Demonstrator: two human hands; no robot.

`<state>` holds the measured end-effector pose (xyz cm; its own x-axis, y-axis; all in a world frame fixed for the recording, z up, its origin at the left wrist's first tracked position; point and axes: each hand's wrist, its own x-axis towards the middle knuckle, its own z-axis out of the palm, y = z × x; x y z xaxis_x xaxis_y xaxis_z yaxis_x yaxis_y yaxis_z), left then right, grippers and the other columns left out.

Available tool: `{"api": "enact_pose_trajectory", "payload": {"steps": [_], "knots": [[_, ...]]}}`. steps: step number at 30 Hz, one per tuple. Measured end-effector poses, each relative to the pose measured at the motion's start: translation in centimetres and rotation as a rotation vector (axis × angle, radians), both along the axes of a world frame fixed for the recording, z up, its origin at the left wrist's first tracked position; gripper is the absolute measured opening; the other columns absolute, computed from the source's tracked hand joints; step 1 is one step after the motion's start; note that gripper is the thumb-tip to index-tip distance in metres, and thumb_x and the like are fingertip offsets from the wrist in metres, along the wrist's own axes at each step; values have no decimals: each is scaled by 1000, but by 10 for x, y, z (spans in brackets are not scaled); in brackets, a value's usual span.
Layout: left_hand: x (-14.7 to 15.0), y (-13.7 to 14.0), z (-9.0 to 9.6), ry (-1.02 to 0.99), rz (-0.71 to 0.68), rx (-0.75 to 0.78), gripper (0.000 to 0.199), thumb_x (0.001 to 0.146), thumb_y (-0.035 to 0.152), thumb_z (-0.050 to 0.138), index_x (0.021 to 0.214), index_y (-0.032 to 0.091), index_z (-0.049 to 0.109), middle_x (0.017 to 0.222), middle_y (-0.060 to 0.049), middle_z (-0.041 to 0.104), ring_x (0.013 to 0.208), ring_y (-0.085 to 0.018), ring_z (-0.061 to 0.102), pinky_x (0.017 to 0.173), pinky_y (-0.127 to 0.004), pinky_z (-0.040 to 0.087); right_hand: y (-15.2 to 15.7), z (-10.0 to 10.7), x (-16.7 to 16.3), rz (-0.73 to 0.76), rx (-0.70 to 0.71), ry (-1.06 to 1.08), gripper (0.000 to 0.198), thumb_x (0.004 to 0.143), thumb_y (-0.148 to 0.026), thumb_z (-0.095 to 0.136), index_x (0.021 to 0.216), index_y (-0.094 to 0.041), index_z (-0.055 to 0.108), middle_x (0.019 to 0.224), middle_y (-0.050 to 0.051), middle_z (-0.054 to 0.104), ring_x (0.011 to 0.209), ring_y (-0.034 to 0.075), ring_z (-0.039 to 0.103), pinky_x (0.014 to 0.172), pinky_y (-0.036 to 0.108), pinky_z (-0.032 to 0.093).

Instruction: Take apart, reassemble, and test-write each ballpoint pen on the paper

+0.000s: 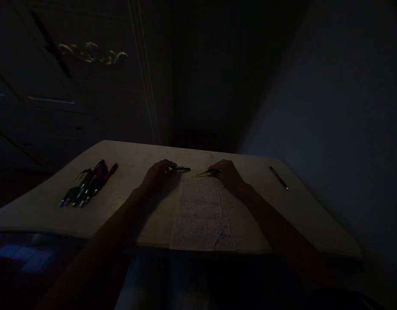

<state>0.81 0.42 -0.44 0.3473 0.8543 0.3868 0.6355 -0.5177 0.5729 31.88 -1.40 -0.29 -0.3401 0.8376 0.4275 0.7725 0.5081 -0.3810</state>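
Note:
The light is dim. My left hand (158, 173) is closed, its fingertips pinching a dark pen part (183, 168) that looks like a barrel and points right. Opposite it, my right hand (228, 173) grips a thin dark pointed piece (203, 173), like a pen refill or tip, aimed left toward the first part. The two pieces are apart. Just below the gap lies a tiny pale thing (193, 175), too small to name. A sheet of paper (198, 215) covered in handwriting lies between my forearms, with a torn or folded right side.
Several pens (85, 185) lie heaped on the left of the pale table (127, 150). A single red and dark pen (279, 178) rests on the right. A wall (346, 129) stands along the right, and a cabinet (98, 99) with ornate trim is behind on the left.

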Motion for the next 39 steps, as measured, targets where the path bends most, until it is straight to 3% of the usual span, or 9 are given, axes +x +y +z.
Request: {"api": "enact_pose_trajectory", "payload": {"steps": [9, 15, 20, 24, 39], "knots": [[-1, 7, -10, 101, -52, 78, 18, 83, 35, 64, 80, 24, 77, 88, -13, 70, 83, -27, 65, 75, -38, 51, -2, 1, -4, 57, -9, 18, 16, 85, -21, 74, 96, -27, 82, 90, 5, 80, 84, 21, 70, 83, 37, 48], [6, 0, -5, 55, -88, 106, 26, 87, 43, 66, 98, 22, 78, 99, -13, 70, 92, -27, 64, 84, -42, 53, -5, 2, -9, 94, -18, 42, 16, 87, -23, 71, 98, -29, 82, 90, 3, 80, 83, 20, 69, 83, 36, 47], [12, -5, -3, -2, -196, 144, 19, 85, 39, 72, 96, 25, 79, 110, -11, 68, 103, -27, 63, 92, -43, 52, -10, 6, -16, 127, -14, 58, 16, 88, -23, 72, 100, -26, 82, 88, 4, 80, 81, 20, 68, 83, 36, 46], [12, -5, -4, 13, -219, 139, 11, 86, 31, 70, 88, 25, 80, 106, -10, 68, 97, -25, 65, 88, -43, 54, -11, 7, -18, 131, -9, 67, 16, 88, -24, 72, 101, -28, 81, 88, 3, 79, 83, 21, 68, 84, 37, 45], [10, 2, -10, -29, -189, 195, 11, 86, 24, 68, 89, 24, 79, 97, -9, 71, 92, -23, 65, 84, -39, 54, 2, 5, 4, 156, 7, 57, 19, 81, -20, 75, 94, -32, 82, 90, 2, 79, 86, 23, 67, 83, 39, 46]]}}
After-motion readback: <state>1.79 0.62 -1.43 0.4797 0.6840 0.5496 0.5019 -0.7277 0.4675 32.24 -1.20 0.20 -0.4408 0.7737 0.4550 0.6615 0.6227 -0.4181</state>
